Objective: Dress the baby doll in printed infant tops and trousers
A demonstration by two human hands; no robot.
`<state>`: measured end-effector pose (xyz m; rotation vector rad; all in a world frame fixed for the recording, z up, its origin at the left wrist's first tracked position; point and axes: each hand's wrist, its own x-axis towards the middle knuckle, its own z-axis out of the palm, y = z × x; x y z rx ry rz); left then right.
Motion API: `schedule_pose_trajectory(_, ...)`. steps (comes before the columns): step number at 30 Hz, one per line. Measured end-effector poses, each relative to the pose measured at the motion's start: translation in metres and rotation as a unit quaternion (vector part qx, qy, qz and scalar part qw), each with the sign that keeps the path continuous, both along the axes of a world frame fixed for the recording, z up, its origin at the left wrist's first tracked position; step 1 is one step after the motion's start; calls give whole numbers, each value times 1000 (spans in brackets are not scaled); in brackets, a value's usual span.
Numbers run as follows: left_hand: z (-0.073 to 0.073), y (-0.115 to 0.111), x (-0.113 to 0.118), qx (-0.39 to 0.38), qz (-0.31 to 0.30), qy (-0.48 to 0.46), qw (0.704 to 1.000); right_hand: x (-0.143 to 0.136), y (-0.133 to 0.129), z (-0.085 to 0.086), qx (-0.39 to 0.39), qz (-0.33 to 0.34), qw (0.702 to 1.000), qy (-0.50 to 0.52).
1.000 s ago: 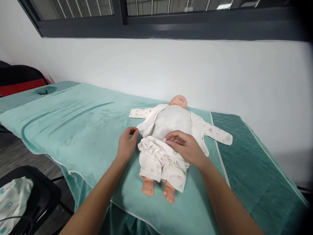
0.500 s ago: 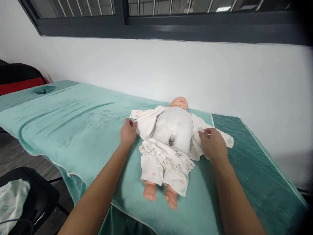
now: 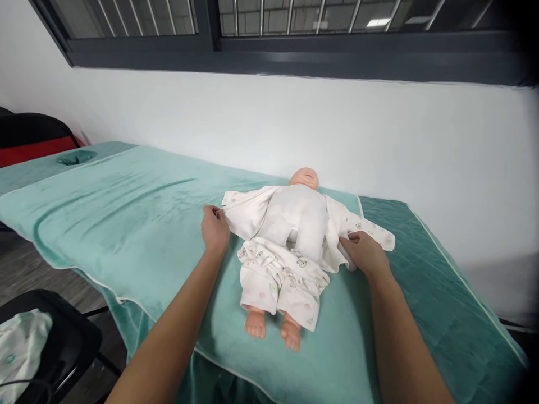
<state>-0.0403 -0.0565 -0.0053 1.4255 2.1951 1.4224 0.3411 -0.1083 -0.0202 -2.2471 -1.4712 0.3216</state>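
- A baby doll (image 3: 309,210) lies on its back on a massage bed (image 3: 126,207) spread with a pale teal plush cover, its head near the white wall and its feet toward the person.
- The doll's torso and upper legs are plain white, smooth and rounded like stuffed cloth, with a narrow gap between the thighs; the head (image 3: 304,177) and the bare feet (image 3: 255,324) are peach-coloured, with moulded toes.
- A white jacket (image 3: 248,216) lies open under and beside the torso, its front panels drawn out to either side; small prints dot the sleeve on the right hand's side, which stretches over onto the darker quilted cover (image 3: 429,280).
- White trousers (image 3: 295,275) are on the legs, the waist bunched in folds around the thighs; small animal figures and pink spots mark them, and the feet show below the hems.
- The left hand (image 3: 215,229) has its grip pressed together, pinching the outer edge of the jacket's panel.
- The right hand (image 3: 364,252) pinches the opposite panel between thumb and fingers, near the sleeve.
- A black chair (image 3: 76,336) with a patterned white cloth (image 3: 25,342) on its seat stands beside the bed.
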Motion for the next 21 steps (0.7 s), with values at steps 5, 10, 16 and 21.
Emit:
schedule_pose_trajectory(5, -2, 0, 3, -54, -20, 92, 994, 2, 0, 4, 49, -23, 999, -5)
schedule_pose_trajectory(10, -7, 1, 2, -38, -25, 139, 989, 18, -7, 8, 86, -100, 991, 11)
schedule_pose_trajectory(16, -9, 2, -1, -24, -45, 156, 986, 19, -17, 14, 108, -98, 988, -44)
schedule_pose_trajectory(21, -6, -2, 3, 64, -94, 187, 976, -18, -20, 27, 266, 73, 961, 11)
